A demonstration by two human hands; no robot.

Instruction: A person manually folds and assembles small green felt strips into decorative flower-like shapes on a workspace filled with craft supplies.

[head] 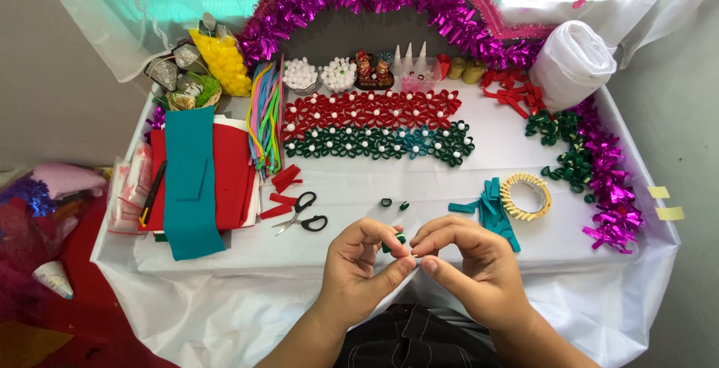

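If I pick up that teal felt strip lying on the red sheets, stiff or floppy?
Probably floppy: the teal felt strip drapes over the red sheets and its lower end follows the table edge. Likely light, being thin, flat fabric. It looks matte and fuzzy, so it should not slip or roll, though it may drag the sheets beneath.

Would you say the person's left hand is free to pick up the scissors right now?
Probably not: the left hand and right hand pinch a small green piece together, though the scissors lie unobstructed nearby.

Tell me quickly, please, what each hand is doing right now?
Left hand: closed, pinching a small green felt piece.
Right hand: closed, pinching the same green felt piece from the other side.
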